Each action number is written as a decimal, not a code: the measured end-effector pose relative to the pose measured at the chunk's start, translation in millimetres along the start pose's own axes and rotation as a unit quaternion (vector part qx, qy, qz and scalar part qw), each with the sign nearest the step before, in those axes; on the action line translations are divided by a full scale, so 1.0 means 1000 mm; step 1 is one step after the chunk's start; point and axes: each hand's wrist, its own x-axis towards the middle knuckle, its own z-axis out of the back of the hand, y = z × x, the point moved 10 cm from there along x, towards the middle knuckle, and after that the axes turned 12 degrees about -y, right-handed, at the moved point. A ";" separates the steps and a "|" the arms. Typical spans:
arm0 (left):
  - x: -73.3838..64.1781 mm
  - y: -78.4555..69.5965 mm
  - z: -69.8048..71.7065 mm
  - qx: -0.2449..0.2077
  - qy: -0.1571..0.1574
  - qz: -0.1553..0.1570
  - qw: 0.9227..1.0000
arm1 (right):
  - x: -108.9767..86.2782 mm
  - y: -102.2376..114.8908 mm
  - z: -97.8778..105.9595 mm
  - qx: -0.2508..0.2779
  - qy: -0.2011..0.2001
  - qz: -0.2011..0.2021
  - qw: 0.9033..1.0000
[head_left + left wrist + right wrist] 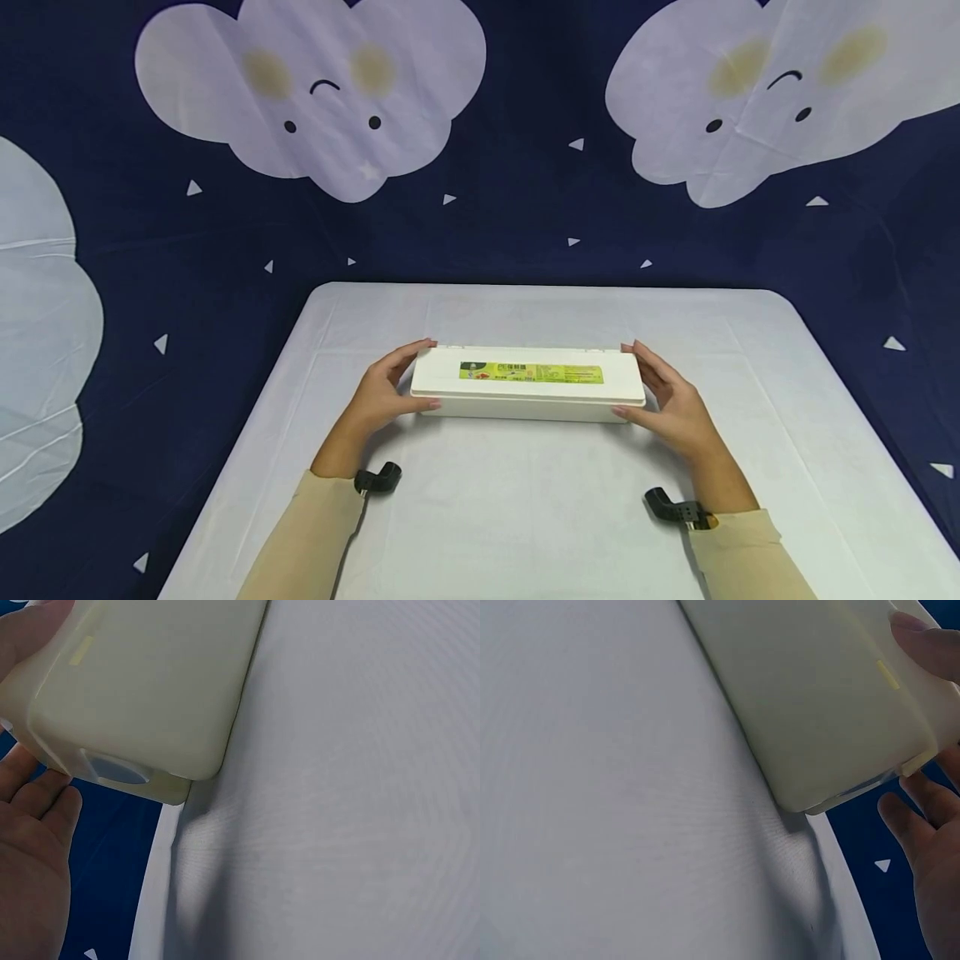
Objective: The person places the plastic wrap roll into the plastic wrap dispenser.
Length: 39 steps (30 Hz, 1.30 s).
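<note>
A long white cling film box (525, 408) with its lid down lies crosswise at the middle of the table, a green and yellow label (531, 372) along its top. At its left end, my left hand (380, 396) grips the box with the thumb on the front side and the fingers toward the back. The right hand (677, 410) holds the opposite end the same way. In the left wrist view, a bluish oval patch (120, 769) shows on the box's end face. Whether the underside touches the cloth everywhere cannot be told.
A white cloth (525, 508) covers the table, whose rounded far edge lies behind the box. Beyond it hangs a dark blue backdrop (525, 225) printed with clouds and small triangles. Black wrist-worn mounts (378, 478) sit at both sleeves.
</note>
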 end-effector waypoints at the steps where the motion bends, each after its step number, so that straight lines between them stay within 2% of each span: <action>1: -0.001 -0.004 0.000 0.002 0.000 0.001 1.000 | 0.000 0.000 0.000 0.000 0.001 0.002 1.000; 4: -0.002 -0.015 -0.001 0.007 0.001 0.001 1.000 | -0.002 0.001 -0.001 -0.002 0.001 0.004 1.000; 13: -0.003 -0.015 0.000 0.036 0.000 0.025 0.999 | -0.001 0.000 -0.002 -0.015 0.003 0.003 1.000; 21: -0.002 -0.012 -0.001 0.023 0.004 0.016 1.000 | 0.000 -0.002 -0.001 -0.020 0.001 -0.011 1.000; 28: -0.003 -0.011 -0.002 0.037 0.010 0.014 0.999 | -0.003 0.007 -0.003 -0.109 0.006 0.030 0.994; 30: -0.004 -0.012 -0.003 0.037 0.013 0.007 0.999 | -0.003 0.011 -0.005 -0.118 0.005 0.036 0.992; 35: -0.004 -0.014 -0.004 0.031 0.018 0.000 0.999 | -0.004 0.014 -0.006 -0.113 0.001 0.037 0.993; 39: -0.004 -0.015 -0.005 0.030 0.025 0.002 0.999 | -0.004 0.003 -0.003 -0.094 -0.002 0.023 0.995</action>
